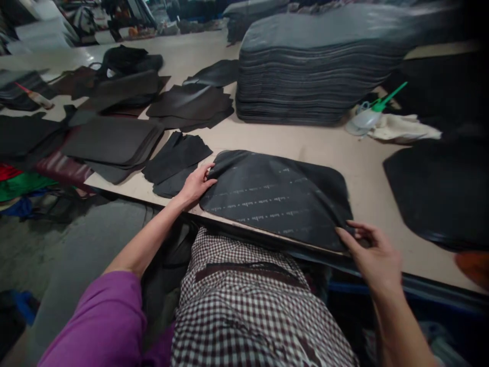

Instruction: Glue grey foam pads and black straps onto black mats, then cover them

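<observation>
A black leather panel [278, 196] with faint rows of printed marks lies flat at the near edge of the beige table [298, 140]. My left hand [196, 183] rests on its left edge, fingers curled round the rim and gripping it. At the panel's near right corner, my right hand [372, 255] pinches the edge between thumb and fingers.
A tall stack of grey-black sheets [317, 66] stands behind. A glue bottle with a green nozzle [372, 112] lies on a white cloth [405, 127] at the right. Smaller dark cut pieces [178, 158] and piles [112, 140] cover the left. Another dark panel [443, 191] lies at the right.
</observation>
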